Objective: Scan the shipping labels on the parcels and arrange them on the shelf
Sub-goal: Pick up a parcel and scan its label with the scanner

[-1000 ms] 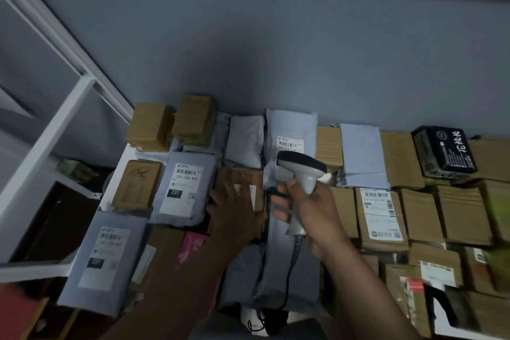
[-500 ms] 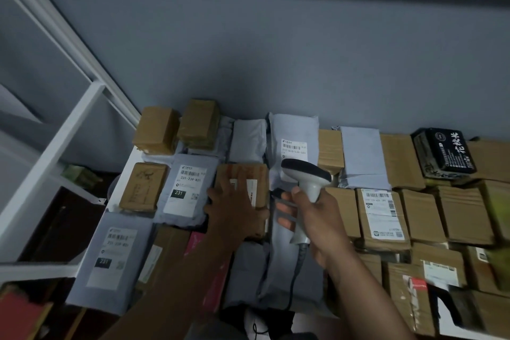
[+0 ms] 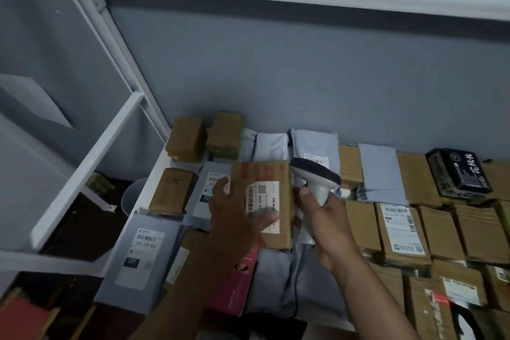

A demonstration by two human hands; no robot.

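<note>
My left hand [image 3: 237,210] grips a brown cardboard parcel [image 3: 266,176] with red print, lifted above the pile with its white shipping label [image 3: 262,207] facing up; my thumb lies across the label. Right beside it, my right hand [image 3: 325,226] holds a white handheld barcode scanner [image 3: 314,176] by its handle. The scanner's dark head sits at the parcel's upper right corner. A cord hangs down from the handle.
Grey mailer bags [image 3: 138,257] and brown boxes [image 3: 400,232] cover the white shelf surface [image 3: 154,171] against a grey wall. A black box [image 3: 461,174] lies far right. A white shelf frame [image 3: 91,165] stands at left, and a pink parcel [image 3: 237,279] lies under my left forearm.
My left hand has lifted the brown parcel off the pile and raised it toward the scanner, label up. The scanner has stayed close beside it. The camera tilted upward.
</note>
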